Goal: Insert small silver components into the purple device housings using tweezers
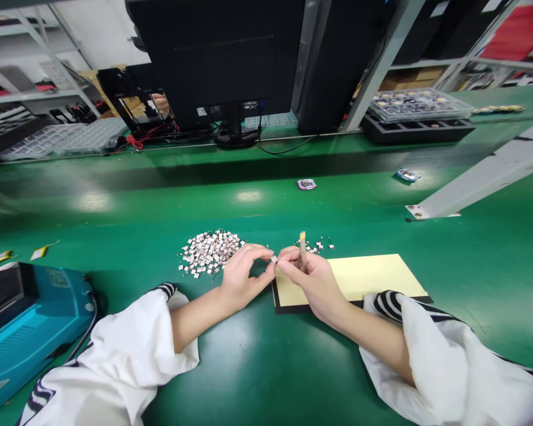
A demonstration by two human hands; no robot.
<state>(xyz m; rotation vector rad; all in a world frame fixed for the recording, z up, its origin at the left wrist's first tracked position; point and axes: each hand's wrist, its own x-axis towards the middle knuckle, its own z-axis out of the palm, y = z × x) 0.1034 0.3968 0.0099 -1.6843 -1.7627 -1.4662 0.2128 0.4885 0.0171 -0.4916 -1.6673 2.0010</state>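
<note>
My left hand pinches a tiny whitish square component between thumb and fingertips. My right hand meets it there, its thumb and forefinger closed at the component's other side. A thin beige strip with a yellow tip sticks up from the right hand's fingers; its lower part is hidden, and its kind is unclear. To the left of my left hand lies a heap of similar small components. A few more loose components lie behind my right hand. Under the right hand is a pale yellow sheet on a black-edged board.
A blue machine stands at the left, with two small yellow pieces behind it. A monitor stands at the back. Two small wrapped packs lie mid-bench. A white metal post slants down at the right, near stacked trays.
</note>
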